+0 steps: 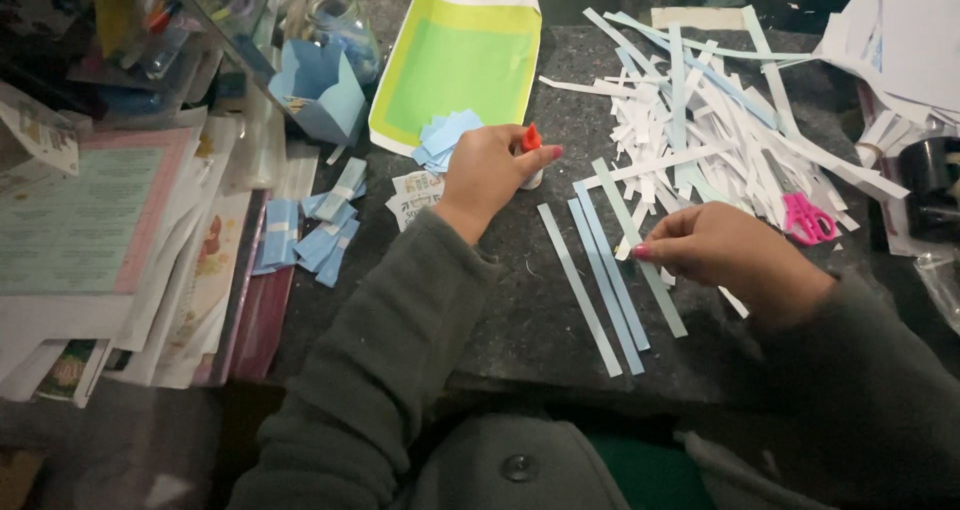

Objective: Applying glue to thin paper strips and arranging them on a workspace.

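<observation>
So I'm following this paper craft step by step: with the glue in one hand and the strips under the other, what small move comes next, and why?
Probably bring the glue bottle in the left hand across to the pale blue strips, since the right hand is pinching one strip's end there, and the bottle's orange tip is uncapped.

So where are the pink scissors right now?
In the head view, the pink scissors lie right of the right hand, at the edge of the paper strip pile.

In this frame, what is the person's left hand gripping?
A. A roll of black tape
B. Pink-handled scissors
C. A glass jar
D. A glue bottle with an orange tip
D. The left hand wraps around the white glue bottle with its orange tip, standing on the dark table, while the pink scissors lie untouched among the paper strips.
</observation>
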